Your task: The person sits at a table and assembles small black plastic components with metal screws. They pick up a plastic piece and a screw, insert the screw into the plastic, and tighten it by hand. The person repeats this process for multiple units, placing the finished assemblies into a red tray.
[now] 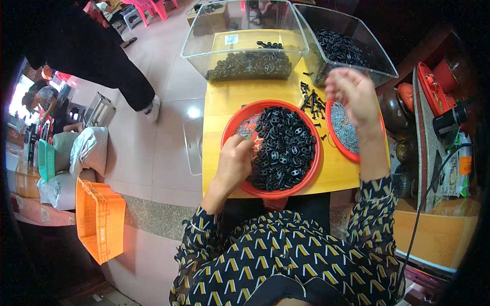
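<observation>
My left hand [236, 159] is closed at the left side of a red round tray [317, 166], its fingers curled together; whatever they hold is hidden. Many small black oval pieces with two holes [286, 145] fill most of that tray. Blurred by motion, my right hand [352, 94] is raised over a smaller red basin [352, 155] of silver screws or pins [343, 130]; I cannot tell what its fingers hold. Between the two containers, several black peg-like pieces [312, 104] lie loose on the yellow table [224, 99].
Two clear plastic bins with black parts stand at the far side: one bin [245, 53] on the table, another [352, 41] to its right. An orange crate [102, 219] and white sacks [91, 150] sit on the left. A person in black trousers [122, 71] is nearby.
</observation>
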